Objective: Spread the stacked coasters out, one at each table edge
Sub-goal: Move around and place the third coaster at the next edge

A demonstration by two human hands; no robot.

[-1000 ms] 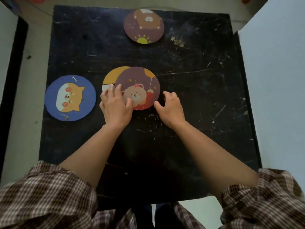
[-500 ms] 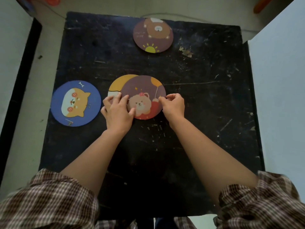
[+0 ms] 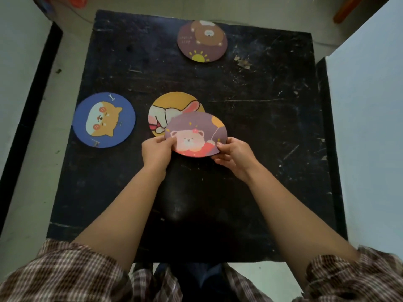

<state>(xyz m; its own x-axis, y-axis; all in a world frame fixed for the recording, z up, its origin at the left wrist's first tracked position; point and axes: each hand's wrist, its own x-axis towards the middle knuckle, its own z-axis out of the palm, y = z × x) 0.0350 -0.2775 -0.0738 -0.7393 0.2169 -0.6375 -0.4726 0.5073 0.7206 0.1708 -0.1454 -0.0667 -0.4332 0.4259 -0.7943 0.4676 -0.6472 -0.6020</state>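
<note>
A purple coaster with a pink bear (image 3: 196,132) is lifted and tilted above the black table (image 3: 261,127). My left hand (image 3: 156,152) pinches its left edge and my right hand (image 3: 234,154) pinches its right edge. Under and behind it a yellow rabbit coaster (image 3: 172,106) lies flat in the table's middle, partly covered. A blue dog coaster (image 3: 104,119) lies by the left edge. A purple coaster with a brown bear and a sun (image 3: 202,41) lies at the far edge.
White panels stand close on the left (image 3: 19,73) and on the right (image 3: 370,116) of the table. The table top is scratched. My checked sleeves fill the bottom corners. An orange object (image 3: 78,1) lies on the floor beyond the table.
Both hands have taken hold of the pink bear coaster and raised it off the yellow rabbit coaster, drawing it nearer to me. More of the rabbit coaster now shows.
</note>
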